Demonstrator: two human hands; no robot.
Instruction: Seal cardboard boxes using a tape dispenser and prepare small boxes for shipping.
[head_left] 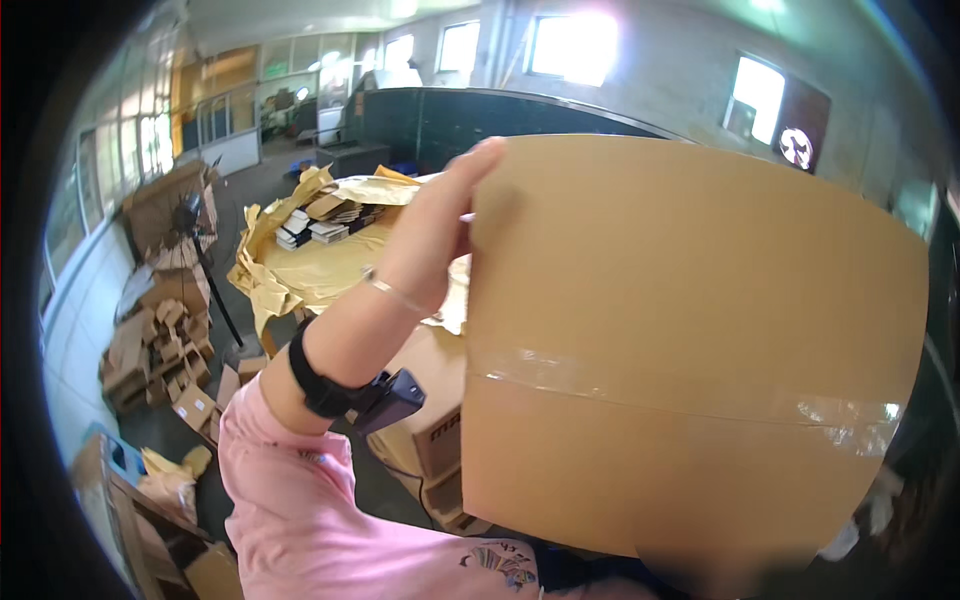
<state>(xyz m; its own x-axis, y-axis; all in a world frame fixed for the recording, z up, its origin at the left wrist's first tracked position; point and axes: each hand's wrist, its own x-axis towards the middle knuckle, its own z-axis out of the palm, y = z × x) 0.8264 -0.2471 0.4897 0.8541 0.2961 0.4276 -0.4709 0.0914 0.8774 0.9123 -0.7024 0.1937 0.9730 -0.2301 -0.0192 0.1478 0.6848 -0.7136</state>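
Observation:
A large brown cardboard box [690, 300] is held up close in front of me and fills the right half of the head view. Strips of clear tape run along a seam across its side. My left hand [450, 225] grips the box's left edge near the upper corner, fingertips at the top and the rest of the fingers hidden behind it. A thin bracelet is at that wrist, and a black strap with a small dark device [390, 398] sits on the forearm. My right hand does not show; the lower edge under the box is blurred and dark.
Behind my left arm, a table covered in crumpled yellow paper [335, 265] bears stacks of small flat items [330, 228]. A closed carton [425, 425] stands below. Along the left wall are a pedestal fan [195, 215] and piled cardboard pieces [150, 350]. A dark green partition [450, 115] runs behind.

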